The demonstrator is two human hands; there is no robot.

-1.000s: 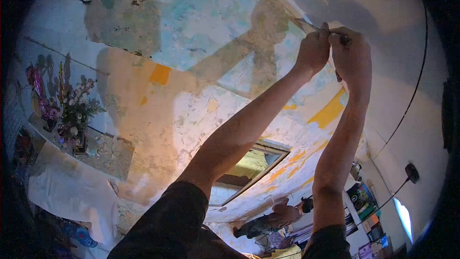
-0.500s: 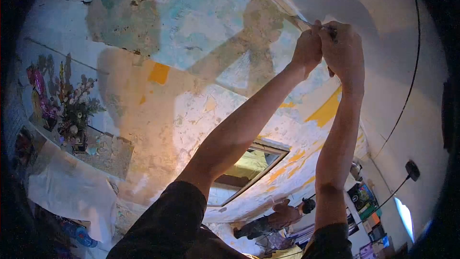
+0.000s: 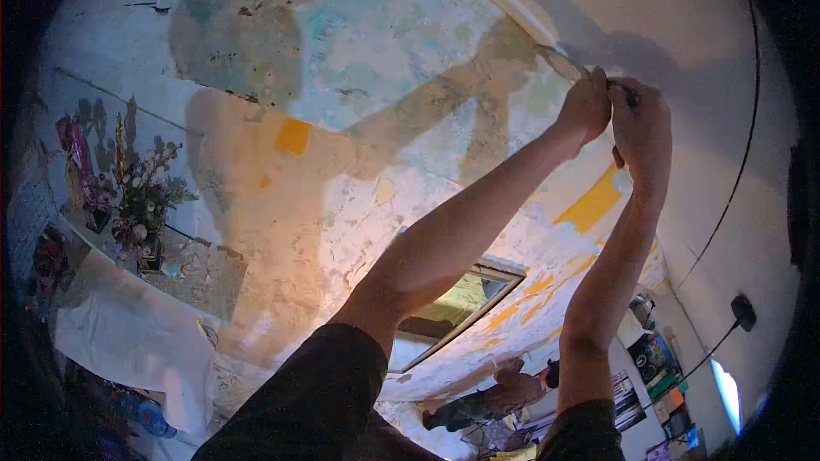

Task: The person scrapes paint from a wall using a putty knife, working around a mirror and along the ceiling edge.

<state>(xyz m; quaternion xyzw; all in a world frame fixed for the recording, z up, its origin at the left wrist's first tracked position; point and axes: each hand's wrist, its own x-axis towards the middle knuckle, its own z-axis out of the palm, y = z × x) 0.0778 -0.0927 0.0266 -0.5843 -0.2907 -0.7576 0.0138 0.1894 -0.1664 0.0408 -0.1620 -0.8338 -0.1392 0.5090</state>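
Both arms reach up to where the peeling wall (image 3: 384, 43) meets the ceiling (image 3: 692, 26). My right hand (image 3: 642, 124) is closed around what looks like a scraper, its dark handle (image 3: 632, 101) just visible between the fingers. Beside it, my left hand (image 3: 588, 109) is closed too, its fingers pressed together on the front part of the same tool. A thin pale blade (image 3: 562, 65) points from the left fingers toward the corner line. Most of the tool is hidden by my hands. Patches of blue-green and bare plaster cover the wall nearby.
Flower arrangements (image 3: 145, 205) stand on a ledge at left, above a white cloth (image 3: 128, 333). A framed mirror (image 3: 461, 307) leans below my arms. Another person (image 3: 495, 401) stands further down. A black cable (image 3: 753, 119) runs along the ceiling at right.
In the view, both hands and the tool have shifted right and slightly down, and the wall has shifted a little the same way. Both hands keep their grip.
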